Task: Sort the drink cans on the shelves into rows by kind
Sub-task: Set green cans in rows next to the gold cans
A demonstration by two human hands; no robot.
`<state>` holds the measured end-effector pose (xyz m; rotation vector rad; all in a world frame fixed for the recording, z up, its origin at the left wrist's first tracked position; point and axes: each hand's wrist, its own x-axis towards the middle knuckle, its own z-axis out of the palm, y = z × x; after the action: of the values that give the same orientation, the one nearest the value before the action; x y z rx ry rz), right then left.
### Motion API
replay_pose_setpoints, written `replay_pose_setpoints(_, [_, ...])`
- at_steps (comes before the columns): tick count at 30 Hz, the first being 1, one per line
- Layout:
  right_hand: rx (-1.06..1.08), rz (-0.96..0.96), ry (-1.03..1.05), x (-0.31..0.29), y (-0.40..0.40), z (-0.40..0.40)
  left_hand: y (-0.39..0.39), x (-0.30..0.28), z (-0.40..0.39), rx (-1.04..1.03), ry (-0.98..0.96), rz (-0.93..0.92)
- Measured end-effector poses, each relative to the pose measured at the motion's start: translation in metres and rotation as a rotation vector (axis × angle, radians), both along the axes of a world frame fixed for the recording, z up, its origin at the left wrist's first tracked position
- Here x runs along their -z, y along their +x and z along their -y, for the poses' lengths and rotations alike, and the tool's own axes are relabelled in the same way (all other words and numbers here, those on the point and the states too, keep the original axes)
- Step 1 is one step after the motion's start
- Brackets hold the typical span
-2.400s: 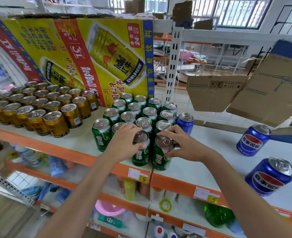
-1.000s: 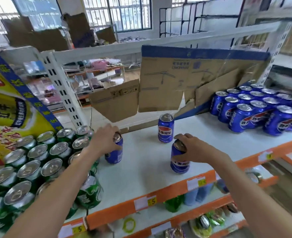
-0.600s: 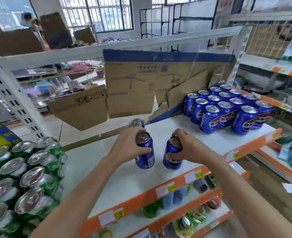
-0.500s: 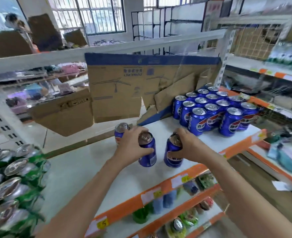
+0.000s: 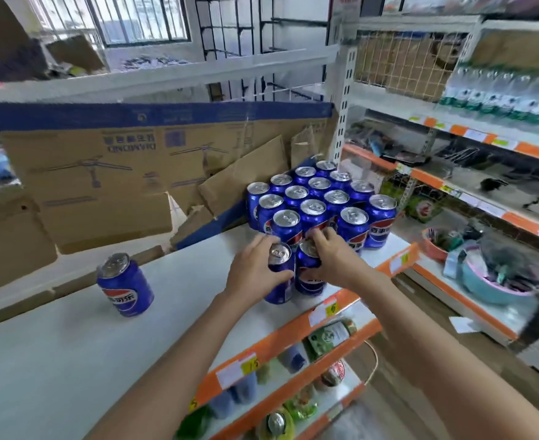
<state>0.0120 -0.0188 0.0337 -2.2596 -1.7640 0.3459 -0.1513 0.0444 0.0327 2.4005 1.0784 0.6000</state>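
Blue cans: main block (image 5: 320, 201), upright in rows at the right end of the white shelf (image 5: 71, 360), directly beyond both hands. Two cans in hand, side by side and upright at the block's near edge: left hand (image 5: 255, 274) wraps one can (image 5: 279, 274), right hand (image 5: 334, 260) grips the other (image 5: 307, 271) by its top. One stray can (image 5: 125, 284), upright, stands well apart to the left, nearer the left hand, likely next.
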Motion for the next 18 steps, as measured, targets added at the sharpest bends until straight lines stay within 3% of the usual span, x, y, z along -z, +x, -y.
replay_pose_setpoints(7, [0.012,0.315,-0.016,-0.011,0.037,-0.009,0.03,0.006,-0.017,0.002,0.0,-0.002])
replay_pose_setpoints(13, [0.092,0.276,-0.046,-0.015,0.031,-0.021,0.026,0.012,-0.019,0.062,-0.012,0.013])
replay_pose_setpoints(18, [0.099,0.256,-0.008,-0.009,0.029,-0.02,0.015,0.017,-0.015,0.193,-0.157,0.079])
